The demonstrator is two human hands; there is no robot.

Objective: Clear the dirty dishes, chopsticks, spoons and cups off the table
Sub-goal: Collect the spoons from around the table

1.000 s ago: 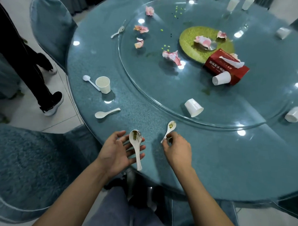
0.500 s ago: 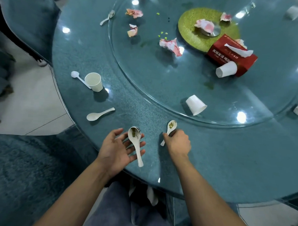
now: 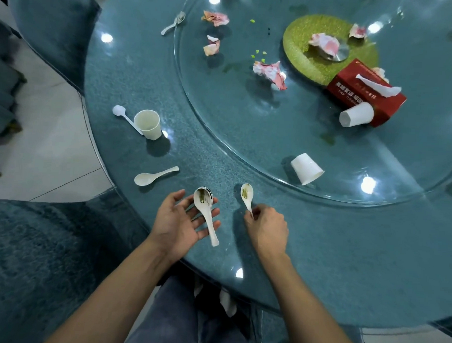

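One large spoon [image 3: 205, 205] across released left grip [image 3: 180, 222]; right grip [image 3: 267, 229] pinches small spoon [image 3: 246, 195]

Spoon [image 3: 118, 110] left of cup [image 3: 148, 126] — tissue box [image 3: 352, 95] on turntable [image 3: 247, 125].

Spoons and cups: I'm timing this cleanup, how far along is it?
Done: stacked spoons gathered on the left hand. In hand: the right hand pinches another dirty spoon. Left: a white spoon, an upright cup, the spoon beside it, a tipped cup, more beyond.
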